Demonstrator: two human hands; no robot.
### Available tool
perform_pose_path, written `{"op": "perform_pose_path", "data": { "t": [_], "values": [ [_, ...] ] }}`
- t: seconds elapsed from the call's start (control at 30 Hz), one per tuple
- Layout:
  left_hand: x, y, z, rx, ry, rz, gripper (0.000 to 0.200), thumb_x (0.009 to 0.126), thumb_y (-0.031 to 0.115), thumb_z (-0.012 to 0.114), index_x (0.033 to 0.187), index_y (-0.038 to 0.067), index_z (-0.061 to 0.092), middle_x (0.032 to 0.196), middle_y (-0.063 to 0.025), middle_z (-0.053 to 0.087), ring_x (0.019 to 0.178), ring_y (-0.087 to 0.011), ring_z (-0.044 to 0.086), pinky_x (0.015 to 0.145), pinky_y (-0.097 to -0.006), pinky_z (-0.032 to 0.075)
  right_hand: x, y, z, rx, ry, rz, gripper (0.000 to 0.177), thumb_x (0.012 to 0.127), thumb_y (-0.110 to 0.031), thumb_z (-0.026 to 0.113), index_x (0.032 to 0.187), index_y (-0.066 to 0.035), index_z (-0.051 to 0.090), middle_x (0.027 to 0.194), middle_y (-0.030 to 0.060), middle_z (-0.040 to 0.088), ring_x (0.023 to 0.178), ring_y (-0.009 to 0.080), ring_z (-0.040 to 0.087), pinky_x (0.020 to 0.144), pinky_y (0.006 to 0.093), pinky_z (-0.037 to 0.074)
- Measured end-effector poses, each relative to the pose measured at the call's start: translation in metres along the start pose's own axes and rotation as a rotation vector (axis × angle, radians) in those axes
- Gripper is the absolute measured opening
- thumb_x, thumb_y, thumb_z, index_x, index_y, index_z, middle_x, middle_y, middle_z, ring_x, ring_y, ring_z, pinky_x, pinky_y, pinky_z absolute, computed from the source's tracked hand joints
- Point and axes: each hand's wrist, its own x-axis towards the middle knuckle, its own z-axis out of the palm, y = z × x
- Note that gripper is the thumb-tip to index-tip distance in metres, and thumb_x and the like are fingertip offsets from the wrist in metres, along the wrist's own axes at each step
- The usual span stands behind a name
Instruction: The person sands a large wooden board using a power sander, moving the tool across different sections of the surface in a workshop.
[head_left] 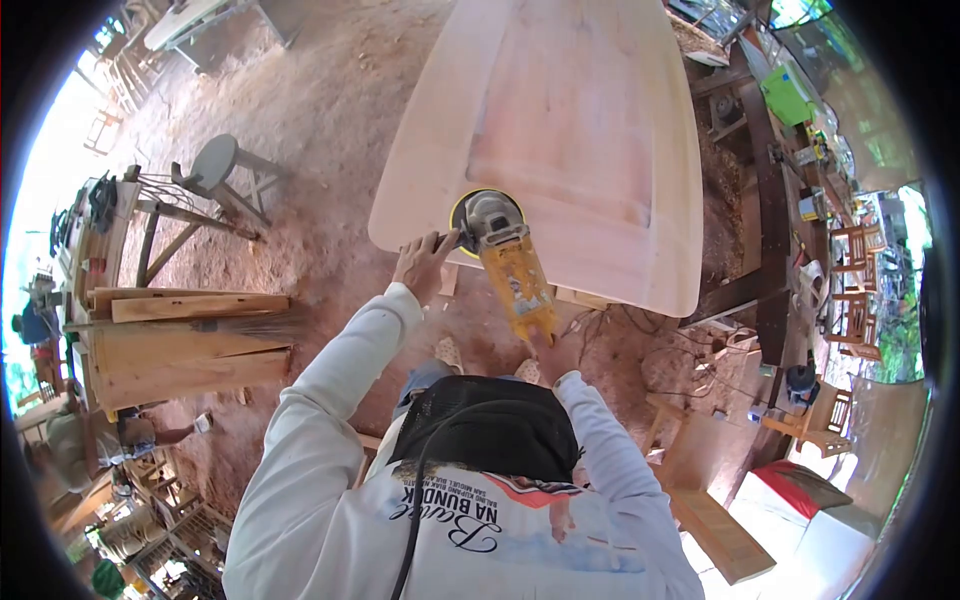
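Note:
A yellow angle grinder [518,285] with a round, yellow-rimmed sanding disc [461,216] rests at the near edge of a large pale wooden tabletop [560,110]. My left hand [422,264] is closed around the side handle by the disc, and its fingers hide most of that handle. At the rear end of the tool, my right hand [557,358] wraps the body, partly hidden by the grinder and my sleeve. The disc lies over the tabletop's near left part. A dark cord hangs down across my white shirt.
Wooden boards [190,350] are stacked at left, near a round stool [222,165]. A dark timber bench [772,230] runs along the right, with a green object [787,95] on it. Cables [650,345] lie on the dirt floor. Another person [85,440] is at lower left.

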Motion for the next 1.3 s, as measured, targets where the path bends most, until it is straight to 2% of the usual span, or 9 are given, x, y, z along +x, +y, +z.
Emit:
{"op": "perform_pose_path", "data": {
  "t": [0.07, 0.17, 0.37, 0.5, 0.63, 0.93, 1.07, 1.1, 1.3],
  "values": [
    [-0.007, -0.011, -0.002, 0.024, 0.041, 0.009, 0.074, 0.080, -0.001, 0.056, 0.151, 0.018, 0.047, 0.121, -0.0147, 0.060, 0.111, -0.0372, 0.060, 0.099, -0.0492, 0.046, 0.001, -0.017, 0.001, -0.039, -0.039, 0.032, 0.086, 0.089, -0.078, 0.052, 0.119, 0.000, 0.071, 0.100, 0.0276, 0.074, 0.102, 0.0432, 0.070, 0.089, 0.0482, 0.053],
    [-0.016, -0.025, -0.010, 0.041, 0.017, -0.046, 0.074, 0.080, -0.001, 0.055, 0.152, 0.019, 0.048, 0.123, -0.0146, 0.060, 0.111, -0.0377, 0.060, 0.099, -0.0494, 0.045, 0.012, -0.032, 0.005, -0.134, -0.099, -0.046, 0.089, 0.089, -0.078, 0.054, 0.120, 0.004, 0.069, 0.094, 0.0176, 0.074, 0.091, 0.0311, 0.072, 0.079, 0.0403, 0.055],
    [-0.039, -0.072, -0.006, 0.147, 0.024, -0.092, 0.073, 0.083, 0.005, 0.059, 0.153, 0.022, 0.046, 0.132, -0.0159, 0.059, 0.112, -0.0384, 0.062, 0.097, -0.0509, 0.048, 0.022, -0.070, 0.028, -0.129, -0.143, -0.137, 0.096, 0.087, -0.084, 0.048, 0.124, 0.002, 0.068, 0.106, 0.0296, 0.072, 0.106, 0.0442, 0.069, 0.092, 0.0484, 0.053],
    [-0.042, -0.068, -0.011, 0.188, -0.028, -0.163, 0.084, 0.076, -0.008, 0.059, 0.155, 0.018, 0.044, 0.139, -0.0168, 0.055, 0.123, -0.0373, 0.058, 0.105, -0.0471, 0.046, 0.030, -0.072, 0.027, -0.133, -0.156, -0.160, 0.097, 0.086, -0.084, 0.049, 0.123, 0.003, 0.068, 0.106, 0.0296, 0.072, 0.105, 0.0440, 0.069, 0.092, 0.0489, 0.053],
    [-0.037, -0.064, 0.005, 0.185, -0.004, -0.107, 0.078, 0.082, 0.003, 0.060, 0.156, 0.022, 0.043, 0.137, -0.0191, 0.057, 0.116, -0.0397, 0.062, 0.101, -0.0517, 0.047, 0.039, -0.061, 0.015, -0.166, -0.214, -0.115, 0.096, 0.086, -0.084, 0.050, 0.122, 0.003, 0.069, 0.107, 0.0298, 0.072, 0.106, 0.0435, 0.069, 0.091, 0.0476, 0.053],
    [0.027, 0.034, 0.042, 0.192, -0.021, -0.016, 0.085, 0.080, 0.001, 0.061, 0.158, 0.024, 0.039, 0.140, -0.0220, 0.053, 0.119, -0.0423, 0.056, 0.101, -0.0550, 0.045, 0.015, -0.018, -0.070, -0.019, -0.026, -0.105, 0.077, 0.091, -0.074, 0.054, 0.121, -0.005, 0.071, 0.101, 0.0230, 0.074, 0.101, 0.0385, 0.071, 0.086, 0.0457, 0.054],
    [0.038, 0.076, 0.059, 0.294, -0.072, -0.016, 0.083, 0.084, 0.007, 0.062, 0.160, 0.020, 0.033, 0.151, -0.0279, 0.041, 0.133, -0.0475, 0.045, 0.110, -0.0624, 0.036, 0.008, 0.000, -0.104, -0.140, -0.047, 0.003, 0.079, 0.091, -0.076, 0.052, 0.120, -0.004, 0.071, 0.102, 0.0245, 0.074, 0.104, 0.0418, 0.070, 0.088, 0.0477, 0.053],
    [0.040, 0.097, 0.050, 0.273, -0.170, -0.082, 0.080, 0.088, 0.010, 0.059, 0.161, 0.018, 0.029, 0.157, -0.0299, 0.032, 0.142, -0.0514, 0.035, 0.114, -0.0671, 0.028, 0.008, 0.011, -0.106, -0.128, -0.016, 0.000, 0.080, 0.091, -0.076, 0.053, 0.118, -0.004, 0.072, 0.101, 0.0247, 0.074, 0.104, 0.0426, 0.070, 0.087, 0.0483, 0.053],
    [0.050, 0.172, 0.073, 0.227, -0.159, -0.022, 0.076, 0.090, 0.012, 0.054, 0.161, 0.015, 0.028, 0.160, -0.0341, 0.022, 0.146, -0.0576, 0.024, 0.116, -0.0734, 0.018, -0.028, 0.047, -0.149, -0.002, 0.132, 0.009, 0.079, 0.090, -0.075, 0.056, 0.112, -0.002, 0.074, 0.094, 0.0234, 0.074, 0.093, 0.0392, 0.072, 0.082, 0.0451, 0.055]
  ]
}}
